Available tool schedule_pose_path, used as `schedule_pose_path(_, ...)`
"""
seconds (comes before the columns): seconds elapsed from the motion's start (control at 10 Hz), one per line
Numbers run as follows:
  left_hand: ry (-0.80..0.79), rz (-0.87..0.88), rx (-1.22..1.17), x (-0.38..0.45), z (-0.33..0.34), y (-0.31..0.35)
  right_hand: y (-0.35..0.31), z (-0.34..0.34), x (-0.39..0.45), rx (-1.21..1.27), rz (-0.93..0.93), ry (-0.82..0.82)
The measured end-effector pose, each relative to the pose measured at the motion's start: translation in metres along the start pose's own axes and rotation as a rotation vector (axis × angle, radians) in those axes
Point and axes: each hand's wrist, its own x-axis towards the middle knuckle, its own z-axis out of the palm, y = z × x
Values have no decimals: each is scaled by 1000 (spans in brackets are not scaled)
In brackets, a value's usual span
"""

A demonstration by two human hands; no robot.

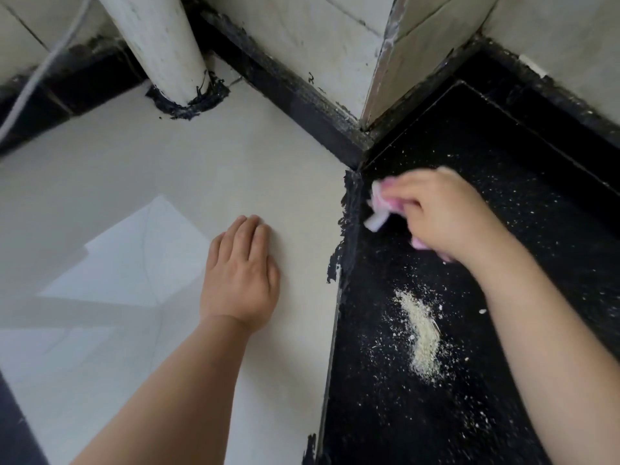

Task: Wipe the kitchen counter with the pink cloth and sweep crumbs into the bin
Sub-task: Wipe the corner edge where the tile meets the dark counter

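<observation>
My right hand [446, 213] grips the bunched pink cloth [380, 204] and holds it down on the black speckled counter [503, 182], close to the counter's left edge near the back corner. A pale heap of crumbs [423, 333] lies on the black counter nearer to me, below the cloth, with finer specks scattered around it. My left hand [240, 276] rests flat, fingers straight, on the white surface [167, 182] to the left of the black counter. No bin is in view.
A white pipe [161, 45] rises from the white surface at the back left, sealed with black caulk at its base. Tiled walls [318, 38] with black trim close off the back. A thin white cable [40, 72] hangs at the far left.
</observation>
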Motion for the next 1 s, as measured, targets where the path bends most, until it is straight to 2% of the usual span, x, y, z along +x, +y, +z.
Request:
schedule_pose_path(0.1,-13,-17,-1,0,-1,1,-7,24,28,-36,13,116)
schedule_pose_path(0.2,-10,-16,1,0,0,2,-4,34,17,-136,-61,-11)
schedule_pose_path(0.3,-2,-10,3,1,0,1,11,20,-20,-15,-58,-231)
schedule_pose_path(0.4,-9,-21,-2,1,0,1,24,2,-43,122,-5,-362)
schedule_pose_path(0.5,-18,-32,-4,0,0,1,20,-5,-25,209,48,-73)
schedule_pose_path(0.6,-23,-35,-5,0,0,1,1,2,10,173,58,135)
schedule_pose_path(0.7,-28,-33,-1,0,0,2,-17,21,32,-54,23,91)
schedule_pose_path(0.9,-31,-42,-1,0,0,2,-25,21,31,-264,122,-31)
schedule_pose_path(1.0,-37,-46,-12,0,-1,2,-12,-6,24,-227,267,-151)
